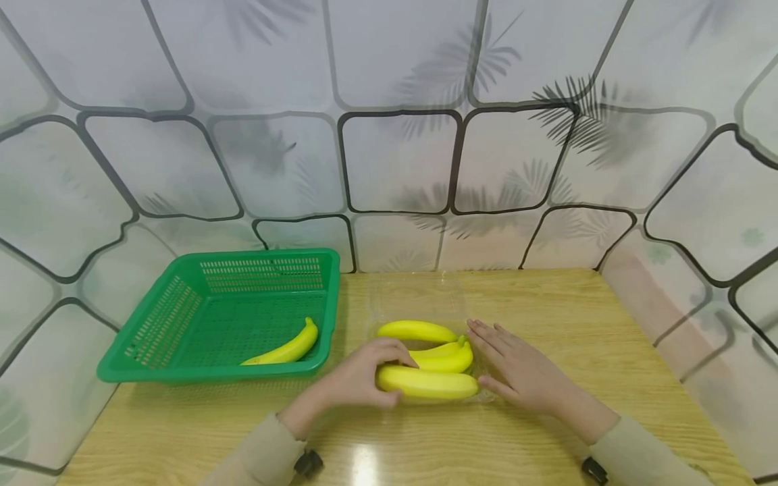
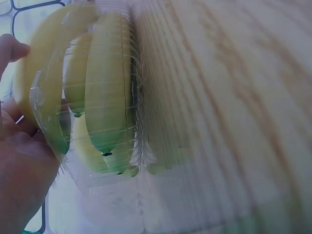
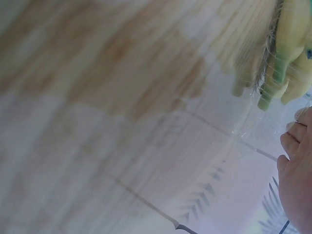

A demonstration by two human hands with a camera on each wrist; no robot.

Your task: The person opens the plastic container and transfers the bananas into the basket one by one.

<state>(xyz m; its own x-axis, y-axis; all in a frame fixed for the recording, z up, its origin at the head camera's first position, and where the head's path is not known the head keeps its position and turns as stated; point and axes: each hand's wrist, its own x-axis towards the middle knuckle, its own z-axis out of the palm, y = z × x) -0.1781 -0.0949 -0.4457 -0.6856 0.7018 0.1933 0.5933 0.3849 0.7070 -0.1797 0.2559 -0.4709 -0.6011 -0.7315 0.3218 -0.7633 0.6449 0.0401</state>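
My left hand (image 1: 367,374) grips the left end of the front banana (image 1: 430,383), thumb near the front side and fingers over the back. That banana lies at the top of a clear plastic clamshell box (image 2: 78,178), partly above its rim in the left wrist view. Beneath and behind it in the box are several more bananas (image 1: 417,331). My right hand (image 1: 525,371) has its fingers extended at the box's right side, fingertips right by the bananas' ends. The box's transparent lid (image 1: 416,295) stands folded back behind.
A green plastic basket (image 1: 332,307) with perforated walls stands on the left of the wooden table (image 1: 559,317), one banana (image 1: 286,351) inside it. A patterned light backdrop (image 1: 398,162) rises behind and on both sides of the table.
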